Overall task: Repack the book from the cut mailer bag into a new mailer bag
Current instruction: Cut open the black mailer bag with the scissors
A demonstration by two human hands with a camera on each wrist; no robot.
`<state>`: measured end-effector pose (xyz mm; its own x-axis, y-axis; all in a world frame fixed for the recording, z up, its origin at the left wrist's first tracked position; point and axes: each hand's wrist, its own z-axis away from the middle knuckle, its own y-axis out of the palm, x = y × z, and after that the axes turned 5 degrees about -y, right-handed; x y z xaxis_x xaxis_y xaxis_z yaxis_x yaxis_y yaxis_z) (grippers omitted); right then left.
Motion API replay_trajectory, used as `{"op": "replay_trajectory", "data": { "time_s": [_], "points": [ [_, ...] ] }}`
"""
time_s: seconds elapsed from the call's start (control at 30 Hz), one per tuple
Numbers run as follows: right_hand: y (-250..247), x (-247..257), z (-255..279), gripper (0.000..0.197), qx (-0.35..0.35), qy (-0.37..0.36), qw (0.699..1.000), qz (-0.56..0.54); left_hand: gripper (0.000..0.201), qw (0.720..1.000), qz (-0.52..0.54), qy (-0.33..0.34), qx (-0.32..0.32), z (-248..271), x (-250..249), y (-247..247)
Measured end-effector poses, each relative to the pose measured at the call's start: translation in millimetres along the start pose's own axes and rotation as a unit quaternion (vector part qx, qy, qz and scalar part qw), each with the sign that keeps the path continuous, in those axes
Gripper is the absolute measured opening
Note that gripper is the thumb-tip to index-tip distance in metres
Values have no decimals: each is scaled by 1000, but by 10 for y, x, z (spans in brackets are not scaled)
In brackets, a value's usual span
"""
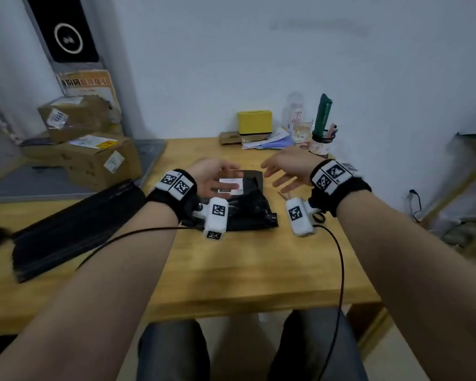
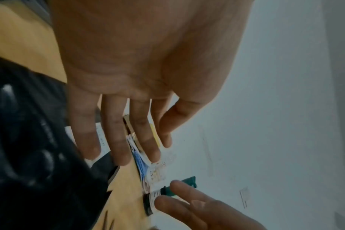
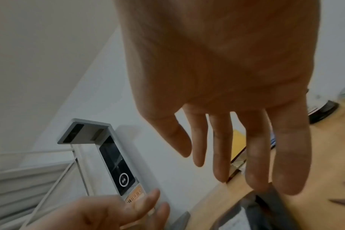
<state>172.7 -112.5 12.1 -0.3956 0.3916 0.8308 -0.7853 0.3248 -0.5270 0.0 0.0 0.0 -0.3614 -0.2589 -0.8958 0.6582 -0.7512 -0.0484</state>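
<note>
— Black plastic, that's the mailer bag (image 1: 248,207), lying flat on the wooden worktop (image 1: 248,270) with a white label (image 1: 231,185) on its far half. Is that the cut one?

— Probably, but I can't make out a cut edge, and the book itself isn't visible; I'd judge it's inside.

— And the hands?

— Both empty, fingers spread and nearly straight. The left hand (image 1: 217,176) hovers over the label end; the right hand (image 1: 286,169) hangs just beyond the bag's far right corner. Neither seems to touch it.

— So how should the pickup go?

— Bring them down on opposite sides, find the opening first, then pinch the plastic with one hand while the other draws the book out. Thin film slips, so grip the bag, not just the bulge.

— New bags?

— That black stack (image 1: 74,224) well off to the left looks like them.
</note>
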Motion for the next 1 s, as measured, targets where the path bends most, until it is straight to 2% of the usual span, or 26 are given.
{"op": "replay_trajectory", "data": {
  "time_s": [0.07,0.17,0.27,0.4,0.47,0.57,0.67,0.73,0.87,1.0],
  "points": [
    [-28,-109,135,27,-5,18,999,27,34,1000,-3,-12,-21,49,107,79],
    [-65,-347,240,22,-11,70,996,58,23,998,-17,-46,-45,108,258,255],
    [-92,-570,252,19,-20,110,988,104,34,996,-20,-49,-67,88,364,401],
    [-109,-836,97,19,-44,120,971,202,58,993,-17,-95,-64,-25,444,470],
    [-100,-947,3,27,-51,121,961,243,61,991,0,-108,-75,-115,470,465],
    [-97,-1108,-131,35,-63,126,951,275,46,989,37,-121,-79,-253,509,469],
    [-75,-1201,-168,41,-65,138,942,300,17,987,57,-125,-80,-361,537,476],
    [-56,-1201,-151,42,-82,127,938,311,13,986,77,-120,-83,-425,556,493],
    [-35,-1131,-178,35,-88,125,951,269,8,984,93,-114,-97,-453,552,540],
    [-72,-1065,-301,30,-82,114,987,76,31,986,59,-111,-108,-474,445,439]
  ]
}}
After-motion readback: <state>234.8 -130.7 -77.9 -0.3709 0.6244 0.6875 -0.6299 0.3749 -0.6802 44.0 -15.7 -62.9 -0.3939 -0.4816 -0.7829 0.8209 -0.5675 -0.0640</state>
